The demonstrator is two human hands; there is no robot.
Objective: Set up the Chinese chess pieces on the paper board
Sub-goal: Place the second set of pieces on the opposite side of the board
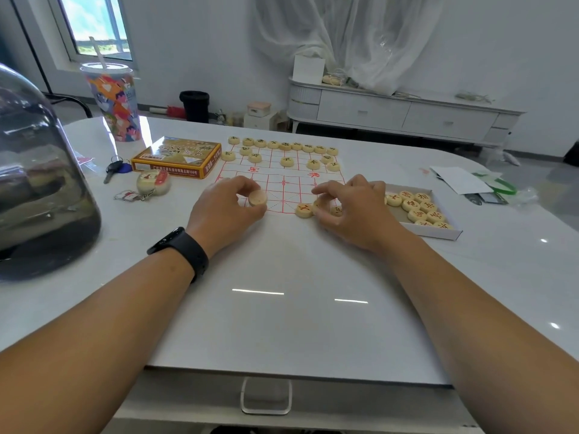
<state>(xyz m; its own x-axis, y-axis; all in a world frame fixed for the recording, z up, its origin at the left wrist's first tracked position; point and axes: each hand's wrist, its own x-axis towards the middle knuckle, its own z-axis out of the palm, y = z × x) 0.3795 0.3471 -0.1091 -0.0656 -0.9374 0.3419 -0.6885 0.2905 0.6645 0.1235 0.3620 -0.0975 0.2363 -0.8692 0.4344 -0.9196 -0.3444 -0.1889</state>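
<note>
The paper board (pixel 283 178) with red grid lines lies on the white table. Several black-lettered wooden pieces (pixel 285 146) stand along its far side. My left hand (pixel 224 208) pinches one blank-faced wooden piece (pixel 257 197) over the board's near left part. My right hand (pixel 354 206) holds a piece (pixel 321 202) between thumb and fingers at the near edge, mostly hidden. A red-lettered piece (pixel 304 210) lies just left of it, and another (pixel 336 210) peeks out under the fingers. Several red-lettered pieces (pixel 418 208) lie in the open white box tray (pixel 438 233) at the right.
The gold chess box lid (pixel 177 156) lies left of the board, with keys (pixel 116 169) and a keychain (pixel 150 184) beside it. A patterned cup (pixel 114 103) and a large dark glass jar (pixel 37 183) stand at the left. Papers (pixel 460 180) lie at the far right.
</note>
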